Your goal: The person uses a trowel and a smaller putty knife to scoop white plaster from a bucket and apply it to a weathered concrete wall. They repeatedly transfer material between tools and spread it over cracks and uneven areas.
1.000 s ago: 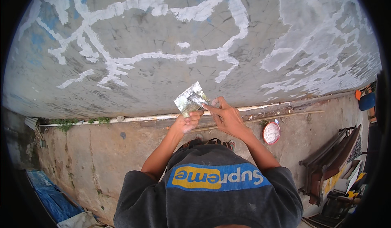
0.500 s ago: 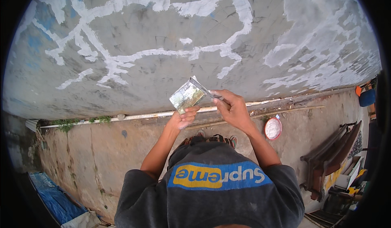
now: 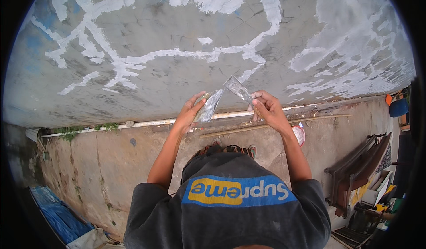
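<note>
My left hand (image 3: 188, 111) is closed round one edge of a flat, thin plate (image 3: 210, 106) smeared with whitish paste. In my right hand (image 3: 269, 110) I grip a putty knife (image 3: 237, 88), its wide blade pointing up and left, close to the plate's upper corner but apart from it. The knife's handle is mostly hidden by my fingers. Both tools are held in front of a grey wall (image 3: 168, 82) marked with white branching patches of filler. A red-rimmed tub (image 3: 299, 135) of white paste stands on the ground, partly covered by my right forearm.
A pale pipe (image 3: 155, 126) runs along the wall's foot, with a thin pole (image 3: 230, 132) on the concrete ground beside it. At the right stand a dark wooden bench (image 3: 361, 173) and a blue container (image 3: 398, 107). A blue tarp (image 3: 62, 218) lies at the lower left.
My hands have moved apart, so the putty knife has come off the plate. The plate is now tilted more steeply, and the knife's blade shows its broad face.
</note>
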